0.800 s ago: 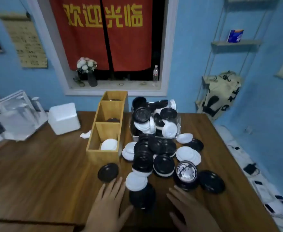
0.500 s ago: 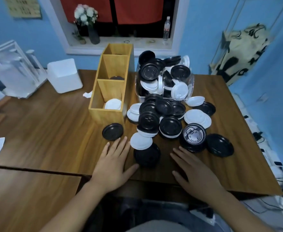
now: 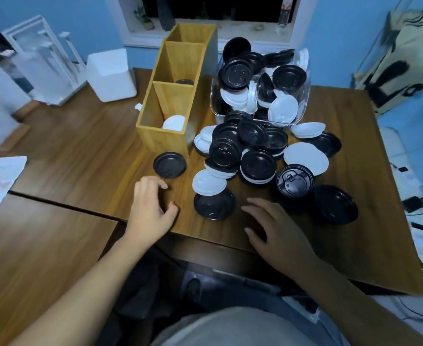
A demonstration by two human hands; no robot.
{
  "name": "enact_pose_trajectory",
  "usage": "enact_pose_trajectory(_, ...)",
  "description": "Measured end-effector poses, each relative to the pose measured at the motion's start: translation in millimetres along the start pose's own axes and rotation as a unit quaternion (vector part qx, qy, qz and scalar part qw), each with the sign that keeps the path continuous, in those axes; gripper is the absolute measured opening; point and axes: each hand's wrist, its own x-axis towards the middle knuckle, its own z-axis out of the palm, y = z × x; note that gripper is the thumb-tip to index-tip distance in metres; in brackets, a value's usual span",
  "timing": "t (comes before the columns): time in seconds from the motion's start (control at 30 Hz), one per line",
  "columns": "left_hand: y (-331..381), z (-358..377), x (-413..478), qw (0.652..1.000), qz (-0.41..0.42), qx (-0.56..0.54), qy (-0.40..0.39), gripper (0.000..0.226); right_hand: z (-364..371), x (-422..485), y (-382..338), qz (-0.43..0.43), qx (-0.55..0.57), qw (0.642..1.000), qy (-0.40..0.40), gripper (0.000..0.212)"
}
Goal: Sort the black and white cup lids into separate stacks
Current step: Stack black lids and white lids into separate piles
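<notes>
Wooden table point(image 3: 80, 151), seen from its near edge. At 12 o'clock stands a three-compartment wooden box point(image 3: 164, 141), a white lid point(image 3: 174, 122) in its nearest compartment. Just beside it, at 1 o'clock, an overfull clear tub point(image 3: 304, 96) spills a mixed heap of lids point(image 3: 252, 146) toward the person, crowding the table's middle. Left hand point(image 3: 150, 208): fingers loosely curled, holding nothing; a lone black lid point(image 3: 169, 165) lies at its 12 o'clock, apart. Right hand point(image 3: 277, 228): flat, fingers spread, empty. Between the hands, a black lid point(image 3: 214, 207) carries a tilted white lid point(image 3: 209, 183).
</notes>
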Motion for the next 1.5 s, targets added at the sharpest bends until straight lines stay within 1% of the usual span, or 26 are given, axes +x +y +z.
enact_pose_trajectory(0.03, -2.1, -0.9, 3.3, 1.000, -0.010, 0.020, 0.018, 0.036, 0.4, 7.5, -2.0, -0.018, -0.003, 1.000, 0.002, 0.044)
enact_pose_trajectory(0.1, -6.3, -4.4, 14.0, 0.997, -0.005, 0.069, 0.021, 0.042, 3.6, 22.2, -8.5, -0.056, -0.025, 0.998, -0.007, 0.042)
enact_pose_trajectory(0.2, -13.4, -6.9, 35.4, 0.992, 0.032, 0.122, -0.025, 0.053, 15.0, 37.1, -15.4, -0.107, -0.051, 0.993, -0.023, 0.032)
enact_pose_trajectory(0.27, -17.5, -5.1, 47.9, 0.986, 0.054, 0.143, -0.071, 0.052, 19.9, 45.2, -18.1, -0.135, -0.066, 0.988, -0.020, 0.020)
enact_pose_trajectory(0.33, -20.4, -4.1, 57.6, 0.981, 0.080, 0.152, -0.096, 0.044, 17.4, 50.5, -20.5, -0.150, -0.060, 0.987, -0.015, 0.018)
enact_pose_trajectory(0.37, -22.5, -4.4, 61.1, 0.979, 0.097, 0.152, -0.096, 0.039, 12.0, 52.1, -22.1, -0.138, -0.045, 0.989, -0.017, 0.019)
enact_pose_trajectory(0.4, -23.7, -5.9, 62.9, 0.979, 0.112, 0.144, -0.090, 0.035, 2.8, 53.0, -25.1, -0.104, -0.017, 0.994, -0.023, 0.022)
enact_pose_trajectory(0.43, -24.4, -8.2, 63.3, 0.981, 0.121, 0.125, -0.084, 0.030, -8.3, 53.2, -28.1, -0.049, 0.022, 0.998, -0.027, 0.023)
enact_pose_trajectory(0.5, -23.7, -15.1, 61.4, 0.990, 0.105, 0.051, -0.075, 0.024, -26.7, 53.3, -33.8, 0.076, 0.124, 0.989, -0.026, 0.018)
enact_pose_trajectory(0.57, -19.3, -22.0, 58.4, 0.996, 0.052, -0.043, -0.066, 0.021, -34.4, 55.0, -32.9, 0.181, 0.217, 0.959, -0.008, 0.009)
enact_pose_trajectory(0.63, -17.0, -26.1, 57.8, 0.991, -0.016, -0.118, -0.068, 0.018, -33.5, 57.9, -25.7, 0.259, 0.257, 0.931, 0.009, 0.014)
enact_pose_trajectory(0.7, -17.7, -27.1, 60.1, 0.983, -0.071, -0.151, -0.082, 0.017, -30.1, 58.5, -20.5, 0.320, 0.267, 0.909, 0.005, 0.019)
enact_pose_trajectory(0.73, -19.9, -27.2, 62.0, 0.983, -0.081, -0.136, -0.088, 0.018, -28.1, 58.3, -19.8, 0.339, 0.258, 0.905, 0.009, 0.020)
enact_pose_trajectory(0.77, -23.1, -27.1, 64.6, 0.988, -0.074, -0.095, -0.092, 0.022, -25.9, 57.3, -20.0, 0.354, 0.233, 0.906, 0.017, 0.020)
enact_pose_trajectory(0.83, -30.7, -28.7, 69.3, 0.993, -0.028, 0.036, -0.108, 0.036, -23.4, 55.5, -28.5, 0.373, 0.148, 0.915, 0.036, 0.016)
enact_pose_trajectory(0.9, -35.9, -32.9, 73.5, 0.981, 0.014, 0.139, -0.132, 0.045, -20.5, 51.8, -40.5, 0.359, 0.039, 0.931, 0.054, 0.021)
enact_pose_trajectory(0.97, -40.9, -36.9, 76.2, 0.975, 0.042, 0.174, -0.129, 0.048, -17.1, 46.4, -54.8, 0.343, -0.048, 0.937, 0.053, 0.032)
enact_pose_trajectory(1.03, -46.9, -37.3, 77.9, 0.978, 0.059, 0.169, -0.109, 0.049, -12.4, 41.3, -67.7, 0.347, -0.079, 0.934, 0.040, 0.042)
enact_pose_trajectory(1.1, -53.8, -34.8, 78.0, 0.979, 0.086, 0.150, -0.111, 0.056, -4.5, 36.7, -76.9, 0.353, -0.095, 0.930, 0.032, 0.054)
enact_pose_trajectory(1.17, -60.1, -30.3, 76.5, 0.976, 0.112, 0.120, -0.144, 0.069, 3.7, 36.1, -80.9, 0.354, -0.146, 0.924, 0.015, 0.068)
enact_pose_trajectory(1.23, -64.0, -25.2, 73.2, 0.970, 0.136, 0.089, -0.180, 0.084, 7.2, 40.1, -79.9, 0.348, -0.191, 0.918, -0.008, 0.076)
enact_pose_trajectory(1.27, -64.3, -23.0, 71.4, 0.967, 0.145, 0.088, -0.192, 0.089, 6.6, 41.9, -77.6, 0.341, -0.199, 0.919, -0.020, 0.077)
enact_pose_trajectory(1.33, -63.3, -20.5, 70.4, 0.962, 0.156, 0.094, -0.201, 0.089, 0.8, 42.5, -70.8, 0.308, -0.182, 0.933, -0.049, 0.076)
enact_pose_trajectory(1.4, -63.0, -21.4, 71.8, 0.962, 0.162, 0.086, -0.203, 0.085, -8.0, 39.1, -63.8, 0.264, -0.128, 0.952, -0.083, 0.076)
enact_pose_trajectory(1.43, -63.6, -22.2, 72.8, 0.962, 0.163, 0.080, -0.206, 0.084, -12.3, 37.0, -62.3, 0.246, -0.107, 0.959, -0.095, 0.079)
enact_pose_trajectory(1.5, -66.0, -23.0, 74.1, 0.960, 0.167, 0.069, -0.214, 0.083, -16.9, 35.5, -62.1, 0.219, -0.100, 0.967, -0.080, 0.087)
